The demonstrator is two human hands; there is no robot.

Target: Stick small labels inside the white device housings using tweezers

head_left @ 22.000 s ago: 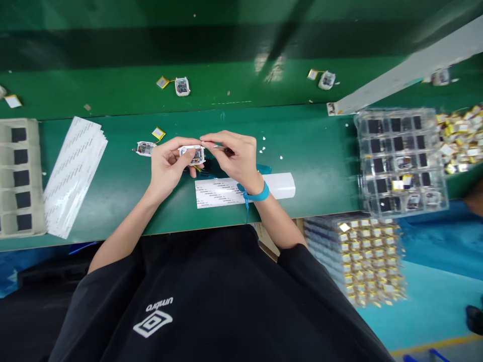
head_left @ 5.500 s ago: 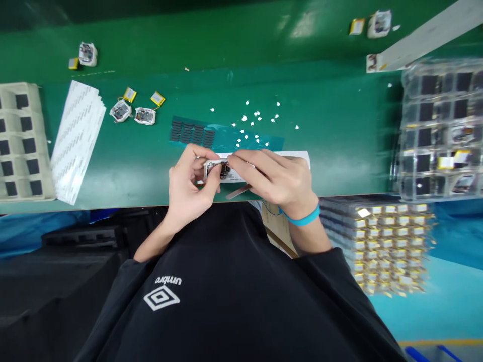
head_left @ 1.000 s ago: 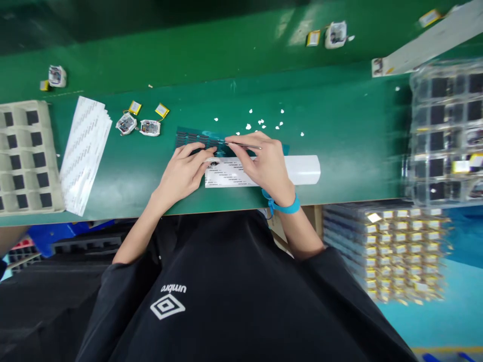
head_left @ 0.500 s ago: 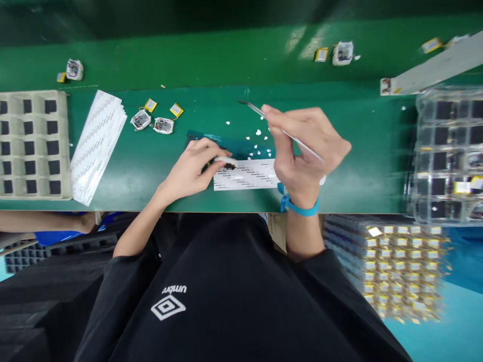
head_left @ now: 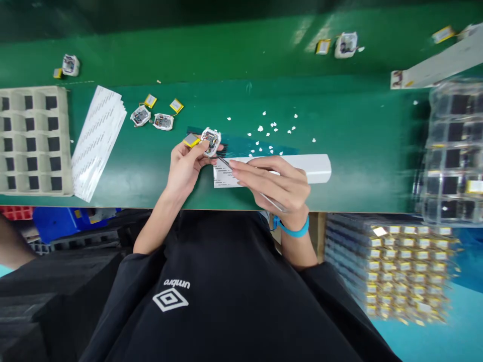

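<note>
My left hand [head_left: 184, 166] grips a white-framed circuit unit [head_left: 211, 142], its inner board facing up. A yellow-edged battery [head_left: 191, 140] lies at the thumb side of that hand. In my right hand [head_left: 279, 183] are thin metal tweezers [head_left: 225, 162], their tips at the lower edge of the unit. A printed white strip [head_left: 224, 177] lies beneath my right hand on the green table. Several small white pieces [head_left: 260, 128] are scattered just beyond. Two more circuit units [head_left: 141, 115] [head_left: 163, 121] with batteries lie to the left.
On the left are a stack of printed sheets [head_left: 98, 143] and a grey compartment tray [head_left: 68, 151]. Clear trays [head_left: 433, 151] stand at the right. Another unit [head_left: 346, 45] lies at the back. Below the table's edge are stacked filled trays [head_left: 407, 271] and a person's arm [head_left: 15, 244].
My left hand has turned the unit so its board faces up, with the battery now visible. My right hand has come down and left, bringing the tweezers to the unit.
</note>
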